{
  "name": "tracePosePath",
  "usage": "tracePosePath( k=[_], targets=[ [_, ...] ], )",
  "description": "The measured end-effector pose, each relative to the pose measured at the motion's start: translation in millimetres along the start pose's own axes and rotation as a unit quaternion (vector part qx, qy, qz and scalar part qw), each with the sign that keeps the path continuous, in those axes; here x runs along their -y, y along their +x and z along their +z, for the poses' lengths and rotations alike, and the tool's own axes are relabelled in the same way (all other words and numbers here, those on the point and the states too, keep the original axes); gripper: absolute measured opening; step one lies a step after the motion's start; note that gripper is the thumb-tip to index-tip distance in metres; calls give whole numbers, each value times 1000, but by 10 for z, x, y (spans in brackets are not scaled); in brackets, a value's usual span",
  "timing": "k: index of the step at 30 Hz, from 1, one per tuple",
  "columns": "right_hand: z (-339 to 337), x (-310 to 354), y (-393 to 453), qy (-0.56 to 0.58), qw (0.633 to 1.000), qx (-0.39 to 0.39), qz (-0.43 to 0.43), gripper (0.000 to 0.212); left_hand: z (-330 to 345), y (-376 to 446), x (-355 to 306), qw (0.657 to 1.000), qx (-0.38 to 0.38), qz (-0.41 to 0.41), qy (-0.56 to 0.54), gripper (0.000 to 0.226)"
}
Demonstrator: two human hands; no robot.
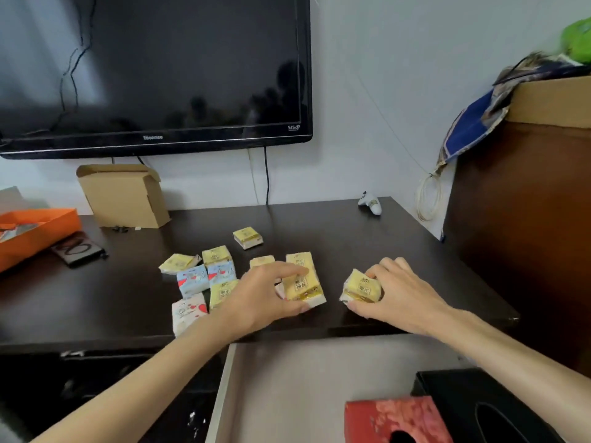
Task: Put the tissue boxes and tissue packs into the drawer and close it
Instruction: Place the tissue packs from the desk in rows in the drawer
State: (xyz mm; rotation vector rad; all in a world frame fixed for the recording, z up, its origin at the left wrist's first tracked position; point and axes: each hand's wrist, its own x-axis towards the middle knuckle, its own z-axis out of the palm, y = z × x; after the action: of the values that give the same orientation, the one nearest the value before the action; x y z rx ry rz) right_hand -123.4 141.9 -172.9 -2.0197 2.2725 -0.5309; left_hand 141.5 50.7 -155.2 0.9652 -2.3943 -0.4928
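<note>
Several small tissue packs lie on the dark cabinet top (335, 238). My left hand (262, 298) is closed around a stack of yellow tissue packs (303, 282) near the front edge. To the right, my right hand (396, 289) grips a single yellow tissue pack (359, 287). More yellow, blue and white-red packs (204, 276) sit to the left of my left hand, and one yellow pack (248, 237) lies farther back. Below the front edge the drawer (287, 388) stands pulled out, with a red tissue box (396, 420) and a black tissue box (479, 407) in its near right corner.
A wall-mounted TV (153, 71) hangs above the cabinet. An open cardboard box (124, 195), an orange box (35, 231) and a dark flat case (78, 249) sit at the back left. A small white toy (371, 203) lies at the back right. A brown cabinet (524, 219) stands on the right.
</note>
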Motion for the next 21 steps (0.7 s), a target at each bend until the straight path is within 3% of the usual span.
tracePosePath(
  k=[4, 9, 16, 21],
  targets=[
    [75, 293, -488, 89, 995, -15, -43, 56, 68, -703, 55, 999, 25, 1, -33, 87],
    [404, 605, -823, 30, 992, 38, -116, 62, 203, -1150, 274, 996, 87, -17, 8, 95],
    [747, 786, -720, -31, 980, 192, -50, 47, 531, -1134, 381, 977, 136, 41, 159, 78],
    [888, 858, -599, -38, 968, 246, -14, 44, 674, -1098, 424, 960, 179, 52, 210, 68]
  ],
)
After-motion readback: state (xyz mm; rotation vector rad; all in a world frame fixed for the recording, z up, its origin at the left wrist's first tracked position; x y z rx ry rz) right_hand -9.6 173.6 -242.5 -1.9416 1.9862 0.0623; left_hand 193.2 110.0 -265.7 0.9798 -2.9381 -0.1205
